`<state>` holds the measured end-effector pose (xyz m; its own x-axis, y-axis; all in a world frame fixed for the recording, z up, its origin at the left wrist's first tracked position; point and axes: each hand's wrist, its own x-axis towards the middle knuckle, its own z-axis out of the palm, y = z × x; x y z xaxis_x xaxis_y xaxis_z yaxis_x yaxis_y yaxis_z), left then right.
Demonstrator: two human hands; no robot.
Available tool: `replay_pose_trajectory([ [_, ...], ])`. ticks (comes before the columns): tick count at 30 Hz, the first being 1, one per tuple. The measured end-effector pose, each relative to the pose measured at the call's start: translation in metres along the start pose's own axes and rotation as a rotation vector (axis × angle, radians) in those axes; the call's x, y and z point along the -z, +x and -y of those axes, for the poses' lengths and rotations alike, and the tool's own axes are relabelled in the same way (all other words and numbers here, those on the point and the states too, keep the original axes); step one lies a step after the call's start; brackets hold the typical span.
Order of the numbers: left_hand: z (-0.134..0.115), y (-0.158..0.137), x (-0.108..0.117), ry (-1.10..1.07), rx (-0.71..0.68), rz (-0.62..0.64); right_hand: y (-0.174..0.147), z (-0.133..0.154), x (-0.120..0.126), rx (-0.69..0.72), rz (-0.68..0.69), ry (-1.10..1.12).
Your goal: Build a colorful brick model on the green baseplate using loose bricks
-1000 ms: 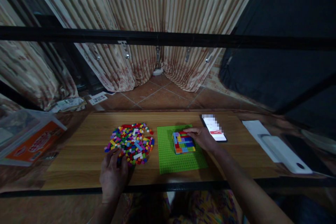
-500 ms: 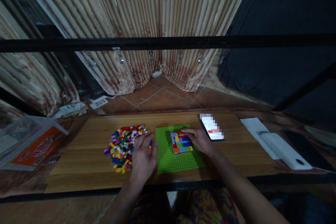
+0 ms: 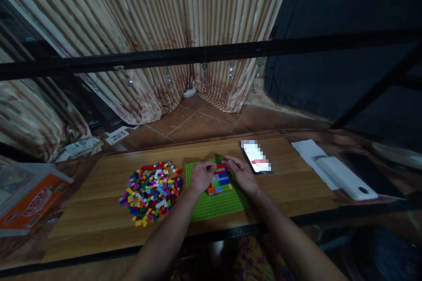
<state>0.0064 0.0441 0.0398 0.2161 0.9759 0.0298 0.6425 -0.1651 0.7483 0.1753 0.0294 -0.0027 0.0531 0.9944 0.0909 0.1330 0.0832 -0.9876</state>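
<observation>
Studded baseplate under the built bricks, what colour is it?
The baseplate is green, seen best in the head view.

Green baseplate (image 3: 214, 210), block (image 3: 221, 182) that reaches my screen in red, blue and orange, multicoloured brick pile (image 3: 151, 193), brown wood-grained table (image 3: 95, 197), striped beige curtains (image 3: 148, 13) blotched reddish

No wording legible for certain. Orange label (image 3: 34, 202) on clear plastic bin (image 3: 24, 180), far left: large pale lettering, blurred, small red emblem alongside. Paper sheet (image 3: 117, 136) on floor: dark code-like print, too small to read. Phone (image 3: 256, 156) on bench (image 3: 290, 175): screen partly pixelated, red patch, characters unreadable.
</observation>
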Motion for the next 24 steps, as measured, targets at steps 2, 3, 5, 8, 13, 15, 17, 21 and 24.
replay_pose_trajectory([
  [2,-0.0007,-0.0003,-0.0002,-0.018,0.005,0.001,0.0004,-0.0034,-0.0024,-0.048,-0.057,0.120],
  [3,-0.0011,-0.0006,-0.0004,-0.026,0.007,0.000,0.0006,-0.0042,-0.0036,-0.060,-0.072,0.130],
  [5,-0.0014,-0.0012,-0.0006,-0.037,0.009,-0.001,0.0010,-0.0043,-0.0054,-0.069,-0.085,0.099],
  [8,-0.0004,-0.0021,-0.0007,-0.052,0.007,-0.002,0.0008,-0.0041,-0.0064,-0.078,-0.089,0.051],
  [13,0.0028,-0.0018,-0.0019,-0.068,0.010,0.006,-0.0009,-0.0048,-0.0064,-0.083,-0.064,0.008],
  [15,0.0030,-0.0012,-0.0023,-0.067,0.014,0.012,-0.0014,-0.0043,-0.0064,-0.080,-0.055,-0.007],
  [17,0.0022,-0.0005,-0.0022,-0.063,0.021,0.019,-0.0015,-0.0034,-0.0062,-0.073,-0.050,-0.025],
  [21,-0.0007,0.0012,-0.0014,-0.049,0.041,0.024,-0.0016,-0.0013,-0.0055,-0.060,-0.041,-0.067],
  [24,-0.0017,0.0022,-0.0013,-0.045,0.041,0.024,-0.0024,-0.0003,-0.0060,-0.056,-0.047,-0.095],
])
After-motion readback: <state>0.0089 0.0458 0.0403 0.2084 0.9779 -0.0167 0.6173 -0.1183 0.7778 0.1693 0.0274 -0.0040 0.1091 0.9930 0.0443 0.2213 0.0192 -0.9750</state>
